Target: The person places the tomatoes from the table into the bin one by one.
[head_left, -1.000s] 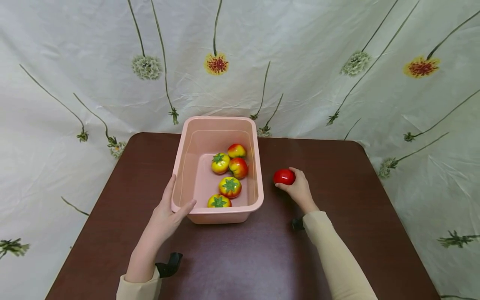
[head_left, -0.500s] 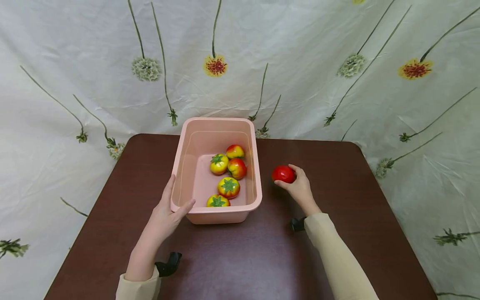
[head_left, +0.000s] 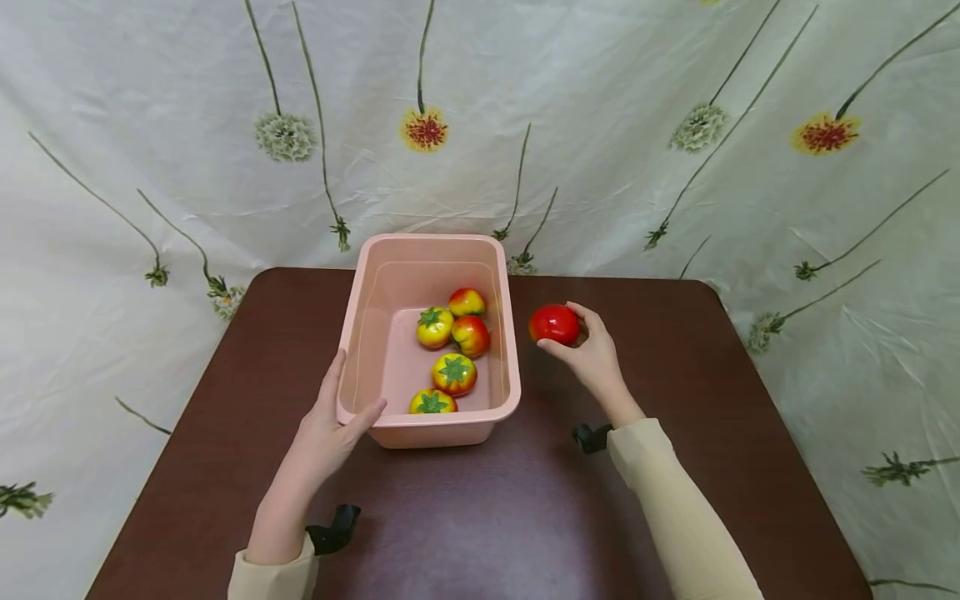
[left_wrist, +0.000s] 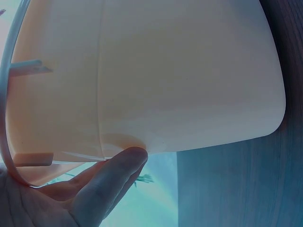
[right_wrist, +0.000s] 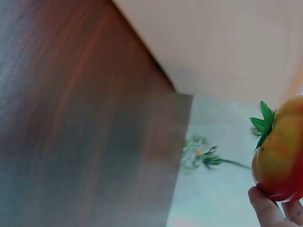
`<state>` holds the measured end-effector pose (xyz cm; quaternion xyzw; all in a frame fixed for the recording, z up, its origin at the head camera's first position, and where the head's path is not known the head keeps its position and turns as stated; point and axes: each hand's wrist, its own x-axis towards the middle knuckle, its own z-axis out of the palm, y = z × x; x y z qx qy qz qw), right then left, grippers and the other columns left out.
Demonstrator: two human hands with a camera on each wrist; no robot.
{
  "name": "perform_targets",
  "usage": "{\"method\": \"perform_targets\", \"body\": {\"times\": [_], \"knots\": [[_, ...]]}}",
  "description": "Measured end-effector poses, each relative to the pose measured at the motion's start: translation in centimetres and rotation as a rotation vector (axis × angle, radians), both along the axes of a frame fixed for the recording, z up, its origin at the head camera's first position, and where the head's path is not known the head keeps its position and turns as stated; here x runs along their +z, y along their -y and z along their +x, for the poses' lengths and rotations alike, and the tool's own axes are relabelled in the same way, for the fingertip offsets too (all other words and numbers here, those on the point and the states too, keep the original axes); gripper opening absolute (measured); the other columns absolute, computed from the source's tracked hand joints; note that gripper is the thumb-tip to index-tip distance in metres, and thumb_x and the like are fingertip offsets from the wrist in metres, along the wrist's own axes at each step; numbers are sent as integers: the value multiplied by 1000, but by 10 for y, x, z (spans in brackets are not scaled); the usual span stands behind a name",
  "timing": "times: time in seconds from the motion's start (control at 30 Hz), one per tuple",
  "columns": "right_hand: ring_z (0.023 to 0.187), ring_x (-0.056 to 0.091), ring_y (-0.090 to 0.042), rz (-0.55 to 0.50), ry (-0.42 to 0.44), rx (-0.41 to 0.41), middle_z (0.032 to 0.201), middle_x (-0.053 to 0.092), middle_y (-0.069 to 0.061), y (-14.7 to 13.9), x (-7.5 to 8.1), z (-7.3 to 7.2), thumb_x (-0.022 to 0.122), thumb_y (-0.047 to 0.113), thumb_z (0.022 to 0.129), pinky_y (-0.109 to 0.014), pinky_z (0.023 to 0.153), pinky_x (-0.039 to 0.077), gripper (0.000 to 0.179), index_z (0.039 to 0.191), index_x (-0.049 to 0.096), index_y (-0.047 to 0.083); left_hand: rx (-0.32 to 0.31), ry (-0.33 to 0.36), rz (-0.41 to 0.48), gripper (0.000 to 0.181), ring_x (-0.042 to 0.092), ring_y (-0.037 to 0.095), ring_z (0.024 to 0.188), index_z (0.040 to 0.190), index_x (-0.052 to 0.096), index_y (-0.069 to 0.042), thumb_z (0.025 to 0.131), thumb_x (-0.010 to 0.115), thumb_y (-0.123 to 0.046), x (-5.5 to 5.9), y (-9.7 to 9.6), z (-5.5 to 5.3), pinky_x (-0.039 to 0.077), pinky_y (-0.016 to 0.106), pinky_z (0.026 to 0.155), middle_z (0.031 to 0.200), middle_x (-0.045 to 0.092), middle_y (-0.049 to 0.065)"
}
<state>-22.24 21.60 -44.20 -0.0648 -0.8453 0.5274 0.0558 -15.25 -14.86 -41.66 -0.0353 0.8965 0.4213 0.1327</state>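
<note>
A pink plastic bin (head_left: pixel 442 421) stands on the table, holding several yellow-and-red tomatoes (head_left: pixel 454 374) with green star-shaped tops. At its near left corner, my left hand (head_left: pixel 322 437) grips the rim, thumb over the edge. The left wrist view shows the fingers (left_wrist: pixel 113 182) against the bin's outer wall (left_wrist: pixel 180 85). Just right of the bin, my right hand (head_left: pixel 596 358) pinches a tomato (head_left: pixel 554 324) between thumb and fingers, its red side up in the head view. In the right wrist view this tomato (right_wrist: pixel 279 153) shows yellow and red, with green leaves, off the tabletop.
The dark brown table (head_left: pixel 637 300) has a rounded far edge. Behind and around it hangs a pale cloth (head_left: pixel 600 150) printed with flowers. Each wrist carries a black strap mount (head_left: pixel 335 530).
My right hand has raised the tomato and carried it left, closer to the bin. The left hand keeps its grip on the rim. The head view has shifted slightly.
</note>
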Motion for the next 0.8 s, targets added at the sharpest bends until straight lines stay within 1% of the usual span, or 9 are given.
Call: {"method": "perform_targets", "body": {"times": [0.33,0.43,0.6,0.8], "knots": [[132,51,-31,-88,-70,52,146,45,-10,15,25,0,83,23,79,-44,105,47,79,146,42,13,11,23,6,101,21,49,146,157,-13,-34,91,61,-54,2,-1,0,23,68,112,165,7,20],[130,52,-29,-106,-103,73,146,46,-9,21,32,-1,83,21,79,-43,105,47,78,145,43,12,5,18,8,100,21,49,146,157,-12,-33,92,61,-54,3,-1,0,23,68,113,165,8,21],[129,53,-28,-119,-149,102,144,47,-9,31,45,-2,84,17,78,-41,107,46,77,144,44,10,0,25,13,100,20,49,147,157,-13,-34,91,60,-55,4,-1,-1,23,68,113,165,7,20],[128,52,-27,-95,-156,142,142,47,-9,43,58,-1,84,17,79,-41,107,46,76,144,44,11,0,31,16,101,20,49,147,157,-13,-34,91,60,-55,3,-1,-1,23,69,112,166,5,18]]}}
